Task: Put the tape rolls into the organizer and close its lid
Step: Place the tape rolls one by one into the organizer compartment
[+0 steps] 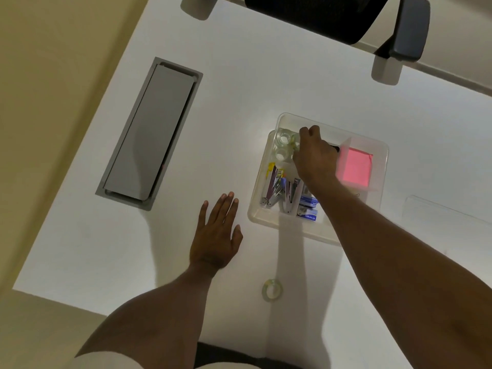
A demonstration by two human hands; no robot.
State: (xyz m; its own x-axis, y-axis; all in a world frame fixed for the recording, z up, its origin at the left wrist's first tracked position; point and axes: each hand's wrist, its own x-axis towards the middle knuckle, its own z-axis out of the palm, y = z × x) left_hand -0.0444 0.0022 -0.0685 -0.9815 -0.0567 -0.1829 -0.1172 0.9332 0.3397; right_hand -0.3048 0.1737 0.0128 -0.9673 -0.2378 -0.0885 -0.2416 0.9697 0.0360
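A clear plastic organizer (383, 155) stands open on the white desk, right of centre. Two clear tape rolls (283, 138) lie in its far left compartment. My right hand (315, 153) reaches into that compartment, fingers closed on a greenish tape roll (294, 142) held on edge. One more tape roll (272, 290) lies flat on the desk near the front edge. My left hand (217, 233) rests flat on the desk left of the organizer, fingers spread, holding nothing. The clear lid (447, 211) lies on the desk to the right.
The organizer also holds staplers (279, 187), blue staple boxes (308, 209) and pink sticky notes (355, 169). A grey cable hatch (151, 131) is set into the desk at left. A black office chair (346, 17) stands beyond the far edge.
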